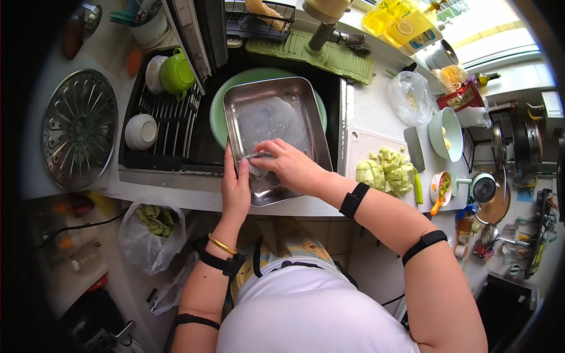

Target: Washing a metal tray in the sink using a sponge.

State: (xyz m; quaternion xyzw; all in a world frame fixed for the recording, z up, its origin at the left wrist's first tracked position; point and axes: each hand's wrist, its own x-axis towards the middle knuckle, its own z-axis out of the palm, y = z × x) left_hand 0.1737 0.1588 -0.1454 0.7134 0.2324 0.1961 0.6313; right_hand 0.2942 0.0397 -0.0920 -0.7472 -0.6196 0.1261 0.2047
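Note:
My left hand (237,181) grips the near left rim of a rectangular stainless steel tray (282,119), its thumb over the edge. The tray is tilted above a light green basin (219,115) in the dark sink and has wet, soapy-looking patches inside. My right hand (289,165) presses a grey mesh scrubbing cloth (259,168) against the tray's inner wall at the near left corner, close to my left thumb. The green basin shows around the tray's far and side edges. The faucet (321,37) stands beyond the tray.
Left are a dish rack (170,119) with a white bowl (141,132) and green cup (177,74), and a round metal steamer plate (80,130). Right are a cutting board (359,145) with chopped green vegetable (388,172), a cleaver (414,148) and a pale green bowl (441,132). A plastic bag (148,247) hangs below the counter.

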